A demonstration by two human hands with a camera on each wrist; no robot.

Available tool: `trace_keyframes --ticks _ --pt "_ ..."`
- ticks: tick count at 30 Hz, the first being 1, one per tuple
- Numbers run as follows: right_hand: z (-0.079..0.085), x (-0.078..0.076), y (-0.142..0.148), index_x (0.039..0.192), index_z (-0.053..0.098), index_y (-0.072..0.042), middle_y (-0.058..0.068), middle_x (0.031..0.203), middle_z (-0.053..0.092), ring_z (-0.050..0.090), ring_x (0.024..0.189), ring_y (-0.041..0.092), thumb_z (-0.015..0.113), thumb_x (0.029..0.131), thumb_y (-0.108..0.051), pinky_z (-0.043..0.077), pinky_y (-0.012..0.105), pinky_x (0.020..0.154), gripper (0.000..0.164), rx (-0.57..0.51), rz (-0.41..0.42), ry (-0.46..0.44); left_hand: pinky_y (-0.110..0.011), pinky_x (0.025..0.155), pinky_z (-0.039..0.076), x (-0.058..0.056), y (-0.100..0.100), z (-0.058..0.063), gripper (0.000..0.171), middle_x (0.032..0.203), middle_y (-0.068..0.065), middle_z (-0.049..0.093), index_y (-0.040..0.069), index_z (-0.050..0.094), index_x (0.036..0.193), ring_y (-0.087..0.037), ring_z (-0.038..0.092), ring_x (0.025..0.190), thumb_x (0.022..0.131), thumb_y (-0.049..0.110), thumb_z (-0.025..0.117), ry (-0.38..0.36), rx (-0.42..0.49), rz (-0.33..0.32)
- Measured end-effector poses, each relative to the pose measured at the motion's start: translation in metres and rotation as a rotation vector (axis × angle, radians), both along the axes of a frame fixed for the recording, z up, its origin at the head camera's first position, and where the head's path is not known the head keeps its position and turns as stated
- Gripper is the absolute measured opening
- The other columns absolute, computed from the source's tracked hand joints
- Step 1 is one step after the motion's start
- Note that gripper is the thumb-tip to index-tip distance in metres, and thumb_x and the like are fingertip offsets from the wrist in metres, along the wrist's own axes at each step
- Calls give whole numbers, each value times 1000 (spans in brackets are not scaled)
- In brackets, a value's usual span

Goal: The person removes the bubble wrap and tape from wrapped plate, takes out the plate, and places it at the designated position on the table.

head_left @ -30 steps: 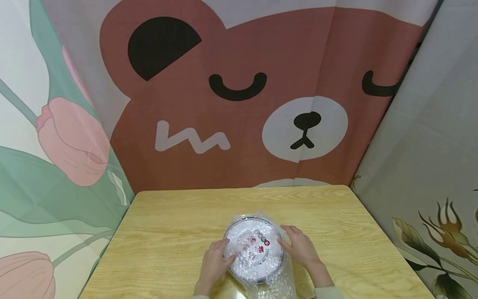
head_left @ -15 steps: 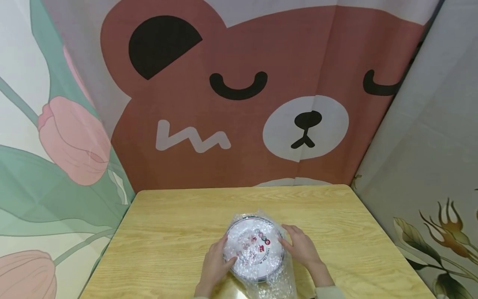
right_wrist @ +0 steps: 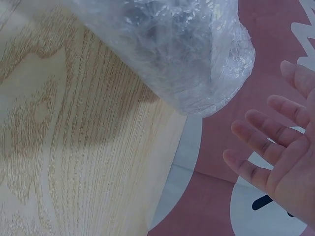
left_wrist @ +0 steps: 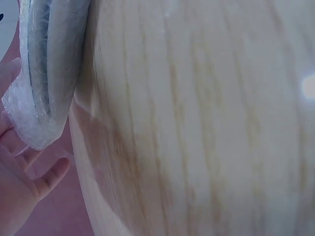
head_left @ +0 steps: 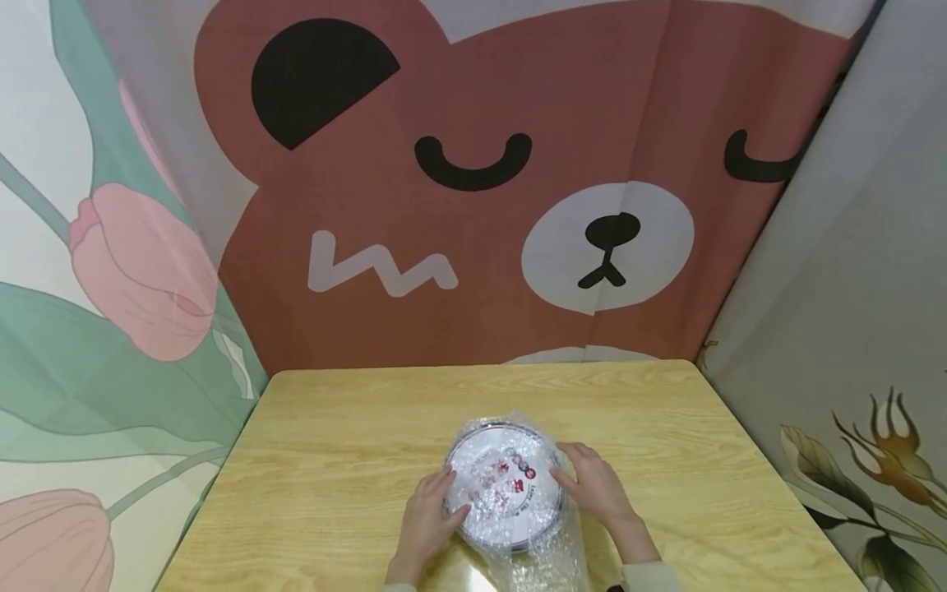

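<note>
A round, flat item with a white face and red and dark print (head_left: 505, 485) lies face up, wrapped in bubble wrap (head_left: 543, 563). In the left wrist view its wrapped rim (left_wrist: 42, 73) appears from the side. My left hand (head_left: 423, 522) is at its left edge, thumb over the rim; in the left wrist view the fingers are loosely extended at the wrap, one fingertip hidden behind it. On the other side is my right hand (head_left: 598, 491), thumb toward the face. The right wrist view shows its fingers (right_wrist: 256, 137) spread and fairly straight, with a gap to the wrap.
The wood-grain table (head_left: 333, 460) runs back to a curtain (head_left: 473, 230) printed with a brown bear. A tulip-patterned curtain (head_left: 140, 271) borders the left, a grey floral one (head_left: 829, 312) the right. A loose tail of bubble wrap runs toward the near edge.
The head view has tilted down slightly, so the scene sits a little differently in the frame. Both hands and the wrapped item have hardly moved relative to each other.
</note>
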State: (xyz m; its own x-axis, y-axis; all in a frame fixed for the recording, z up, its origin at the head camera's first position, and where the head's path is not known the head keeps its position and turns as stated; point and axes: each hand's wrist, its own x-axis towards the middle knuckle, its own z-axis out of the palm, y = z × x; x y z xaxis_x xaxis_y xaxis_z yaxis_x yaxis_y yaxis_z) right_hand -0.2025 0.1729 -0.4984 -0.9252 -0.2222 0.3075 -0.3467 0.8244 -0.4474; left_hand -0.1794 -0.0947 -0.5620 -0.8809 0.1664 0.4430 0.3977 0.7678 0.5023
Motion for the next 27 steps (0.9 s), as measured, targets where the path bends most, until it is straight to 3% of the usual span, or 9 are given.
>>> trace_keyframes --ticks 9,18,27 --pt "0 -3 0 106 61 0 18 106 59 55 98 35 66 79 -18 45 46 82 33 17 -5 4 -48 80 44 0 0 -2 53 120 -15 54 -4 58 112 -31 49 106 71 27 71 10 -1 -6" --pt "2 -5 -5 93 66 -1 13 92 63 59 87 29 69 75 -9 49 40 73 20 72 -29 74 -48 79 45 0 0 -3 53 120 -15 54 -4 57 112 -31 49 105 71 27 71 20 -9 -9" --pt "0 -6 -8 88 67 -2 11 87 64 60 83 28 69 74 -9 50 39 70 16 92 -47 94 -48 77 45 0 0 -5 53 120 -14 54 -3 58 112 -31 49 105 71 27 71 17 -11 -5"
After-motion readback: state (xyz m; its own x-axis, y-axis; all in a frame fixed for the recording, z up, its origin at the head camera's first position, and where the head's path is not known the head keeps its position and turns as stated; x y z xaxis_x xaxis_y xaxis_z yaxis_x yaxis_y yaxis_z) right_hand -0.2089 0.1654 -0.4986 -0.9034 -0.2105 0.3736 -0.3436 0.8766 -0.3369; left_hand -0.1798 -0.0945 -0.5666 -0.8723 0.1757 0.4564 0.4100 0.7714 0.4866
